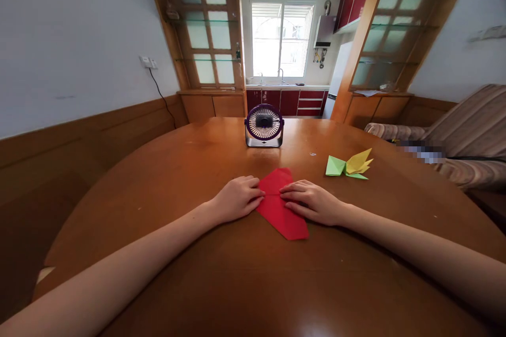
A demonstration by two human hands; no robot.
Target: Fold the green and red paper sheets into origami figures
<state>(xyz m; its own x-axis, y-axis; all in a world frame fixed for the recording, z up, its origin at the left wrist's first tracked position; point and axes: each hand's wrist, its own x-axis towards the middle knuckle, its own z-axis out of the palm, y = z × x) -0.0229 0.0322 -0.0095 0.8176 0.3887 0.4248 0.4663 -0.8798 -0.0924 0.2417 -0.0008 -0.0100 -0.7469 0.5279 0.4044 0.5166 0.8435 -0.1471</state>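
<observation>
A sheet of red folded paper [282, 216] lies on the wooden table, with a horizontal crease or fold line across its middle and pointed ends at the top and lower right. At its left edge my left hand [239, 197] has its fingers bent, thumb and fingertips closed on the paper. My right hand [314, 201] rests over the right side, its fingertips pressed onto the paper near the fold line and its thumb just below. The underside of the paper is hidden.
Right of the paper sits a green and yellow folded paper piece [348, 165]. A small purple desk fan [264, 124] stands beyond the paper on the round wooden table [177, 284]. A striped armchair [470, 121] is at the right, a wall at the left.
</observation>
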